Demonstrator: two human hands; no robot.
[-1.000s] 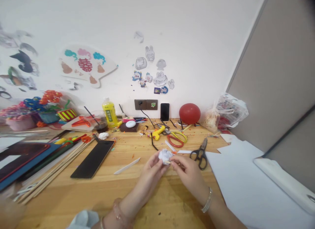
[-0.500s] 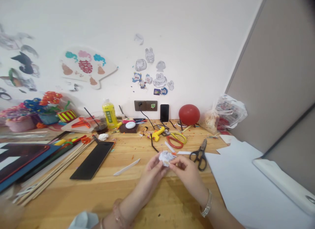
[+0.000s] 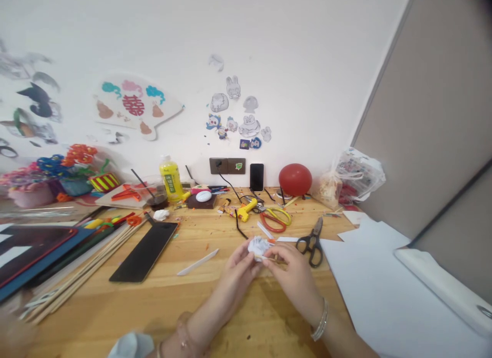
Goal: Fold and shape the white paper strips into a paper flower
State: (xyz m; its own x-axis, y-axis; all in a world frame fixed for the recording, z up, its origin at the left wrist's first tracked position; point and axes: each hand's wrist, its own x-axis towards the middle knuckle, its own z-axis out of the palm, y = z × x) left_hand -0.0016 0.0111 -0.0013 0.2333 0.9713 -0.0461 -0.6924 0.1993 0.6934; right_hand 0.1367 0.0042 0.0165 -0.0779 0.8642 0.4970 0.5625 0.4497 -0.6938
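Crumpled, layered white paper (image 3: 259, 245) is held in front of me, above the wooden table (image 3: 184, 317). My left hand (image 3: 239, 265) is closed around its left side and underside, the thumb lying along the near edge. On the other side my right hand (image 3: 290, 265) is closed in a pinch at the paper's lower right, on a thin tan stick-like piece (image 3: 271, 259). A small orange bit shows behind the right fingers. Black-handled scissors (image 3: 312, 242) lie just right of my right hand. A white paper strip (image 3: 198, 261) lies left of my left hand.
Behind the hands are red-and-yellow scissors (image 3: 274, 220) and a yellow glue gun (image 3: 247, 209). A red balloon (image 3: 295, 179) sits by the wall. White sheets (image 3: 384, 281) cover the right side. A black tablet-like slab (image 3: 144, 253) and wooden sticks (image 3: 86, 268) lie left.
My right hand has turned slightly, and its fingers have shifted along the paper's lower edge. More of the thin tan piece shows now. My left hand stays nearly in place.
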